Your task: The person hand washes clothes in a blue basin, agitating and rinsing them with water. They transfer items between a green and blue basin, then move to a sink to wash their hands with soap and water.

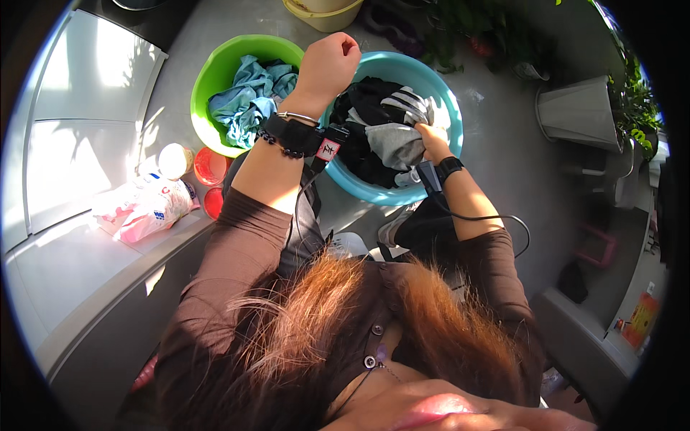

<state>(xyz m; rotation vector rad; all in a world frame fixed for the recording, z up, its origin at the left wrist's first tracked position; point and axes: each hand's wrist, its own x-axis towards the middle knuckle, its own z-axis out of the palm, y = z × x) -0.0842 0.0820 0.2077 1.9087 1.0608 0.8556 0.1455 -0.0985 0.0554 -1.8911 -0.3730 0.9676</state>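
Observation:
My left hand (330, 62) is raised in a curled fist between the two basins, over the rim of the blue one; no cloth shows in it. My right hand (434, 141) grips a grey garment (393, 144) inside the light-blue plastic basin (452, 99). Black clothes (372, 94) and a black-and-white striped cloth (405, 101) lie bunched around that garment. To the left, a green plastic basin (202, 91) holds crumpled blue-teal cloth (245, 89). Both wrists wear black straps with small devices.
A cream bucket (323, 16) stands beyond the basins. At left are a plastic packet (156, 207), a white round tub (175, 160) and red containers (211, 166) beside white cabinets (81, 118). A white planter (577, 113) with plants is at right. A cable (501, 217) loops from my right wrist.

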